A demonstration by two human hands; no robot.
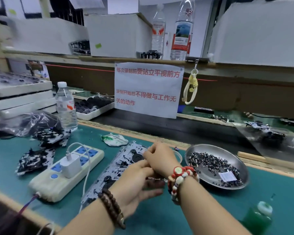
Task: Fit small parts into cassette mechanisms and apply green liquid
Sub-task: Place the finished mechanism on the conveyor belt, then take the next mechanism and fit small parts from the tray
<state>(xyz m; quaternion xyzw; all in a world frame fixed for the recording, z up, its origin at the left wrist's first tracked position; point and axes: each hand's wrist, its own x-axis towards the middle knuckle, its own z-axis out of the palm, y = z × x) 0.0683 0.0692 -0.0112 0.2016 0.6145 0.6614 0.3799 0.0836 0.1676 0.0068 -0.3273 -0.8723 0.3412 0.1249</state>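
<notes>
A row of white-and-black cassette mechanisms (126, 158) lies on the green mat, running from near left to the middle. My left hand (139, 182) rests over the near part of the row, fingers curled around a mechanism's edge. My right hand (159, 158) sits just beyond it, fingertips pinched together over a mechanism; what they pinch is too small to see. A round metal dish (209, 177) of small dark parts stands at the right. A bottle of green liquid (258, 217) with a white cap stands at the near right.
A white power strip (64, 173) with a charger and cable lies left of the row. More mechanisms (36, 161) and a plastic bag are piled at far left beside a water bottle (64, 107). A crumpled wrapper (114, 139) lies behind the row. A conveyor belt (176, 129) runs beyond the mat.
</notes>
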